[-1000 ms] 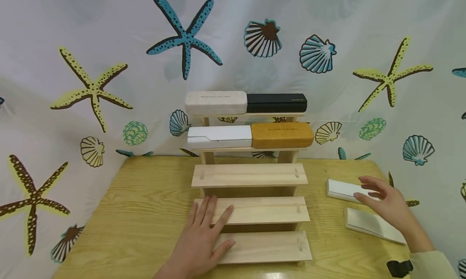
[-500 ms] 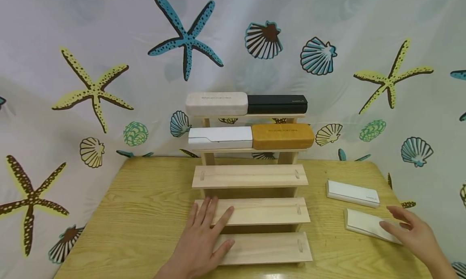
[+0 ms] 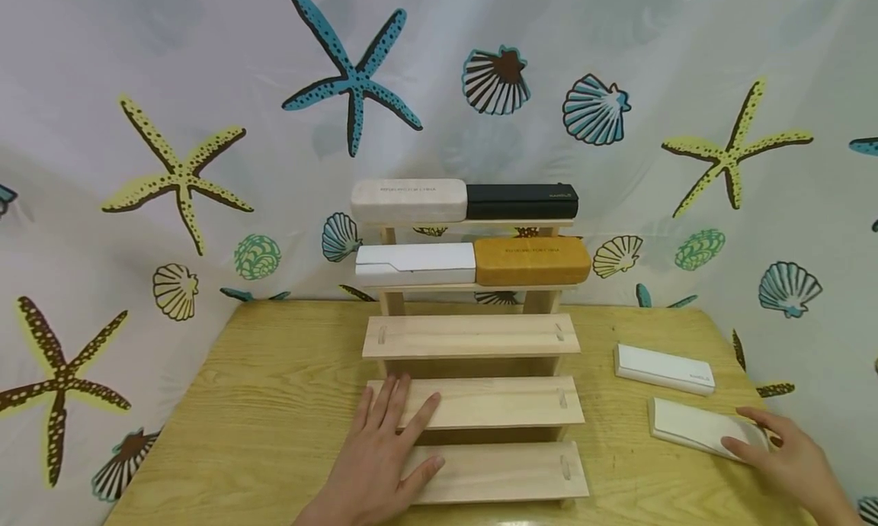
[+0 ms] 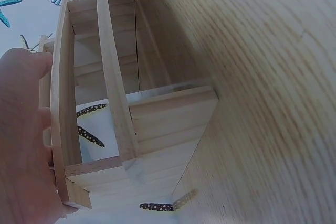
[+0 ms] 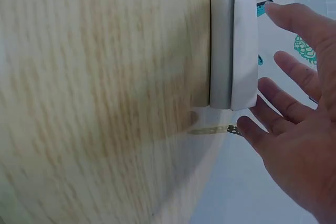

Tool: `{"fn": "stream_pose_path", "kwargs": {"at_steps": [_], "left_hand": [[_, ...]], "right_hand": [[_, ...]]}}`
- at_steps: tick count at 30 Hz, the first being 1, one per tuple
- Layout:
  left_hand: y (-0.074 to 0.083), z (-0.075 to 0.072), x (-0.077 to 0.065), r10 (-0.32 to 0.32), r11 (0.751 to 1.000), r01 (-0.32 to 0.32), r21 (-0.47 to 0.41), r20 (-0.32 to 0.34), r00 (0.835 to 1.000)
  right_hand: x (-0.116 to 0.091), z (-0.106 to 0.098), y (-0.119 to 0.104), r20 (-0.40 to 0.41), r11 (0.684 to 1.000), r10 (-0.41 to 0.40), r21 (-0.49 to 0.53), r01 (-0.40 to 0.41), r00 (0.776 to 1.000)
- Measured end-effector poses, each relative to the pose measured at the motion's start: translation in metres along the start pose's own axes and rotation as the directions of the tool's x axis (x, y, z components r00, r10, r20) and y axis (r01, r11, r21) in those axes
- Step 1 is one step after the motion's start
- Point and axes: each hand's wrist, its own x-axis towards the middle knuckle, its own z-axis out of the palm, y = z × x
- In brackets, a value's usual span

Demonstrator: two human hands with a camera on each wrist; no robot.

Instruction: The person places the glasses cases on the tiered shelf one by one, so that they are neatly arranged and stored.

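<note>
Loose and slightly spread, our right hand [image 3: 789,450] has nothing pinched; its thumb and fingers come about the right end of the near case [image 3: 700,423], though we cannot tell whether any fingertip touches. That case lies flat on the table [image 3: 274,373], right of the rack [image 3: 473,334]. To lift it well, we would do best to set thumb and fingers on opposite long sides, nearer its middle, since an end grip could let it tip. The far case [image 3: 665,370] lies just beyond, apart, so we should avoid nudging it. Our left hand [image 3: 373,457] rests on the rack's lower two shelves, fingers extended; light pressure suits, as jolting could disturb the white case [image 3: 414,263], orange case [image 3: 531,261], beige case [image 3: 408,200] and black case [image 3: 521,201] above.
</note>
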Motion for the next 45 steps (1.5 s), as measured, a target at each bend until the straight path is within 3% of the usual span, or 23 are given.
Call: {"fn": "stream_pose_path", "kwargs": {"at_steps": [12,19,25,37,45], "left_hand": [[-0.001,0.003,0.000,-0.009,1.000,0.009,-0.018,0.019,1.000],[-0.001,0.002,-0.001,-0.025,0.999,0.027,-0.035,0.047,0.999],[-0.001,0.004,-0.001,-0.028,0.999,0.029,-0.038,0.034,0.999],[-0.001,0.001,0.001,-0.032,0.998,0.034,-0.044,0.042,0.999],[-0.001,0.000,0.001,-0.022,0.999,0.023,-0.032,0.047,0.999]], "right_hand": [[0.004,0.012,0.019,0.013,0.999,-0.012,-0.034,0.013,1.000],[0.010,0.009,0.024,0.037,0.993,-0.079,-0.083,0.082,0.996],[0.012,0.007,0.024,0.088,0.996,-0.028,-0.083,0.035,0.996],[0.009,0.010,0.018,0.070,0.988,-0.060,-0.141,0.069,0.996],[0.005,0.007,0.014,0.083,0.992,0.028,-0.122,-0.017,0.996]]}}
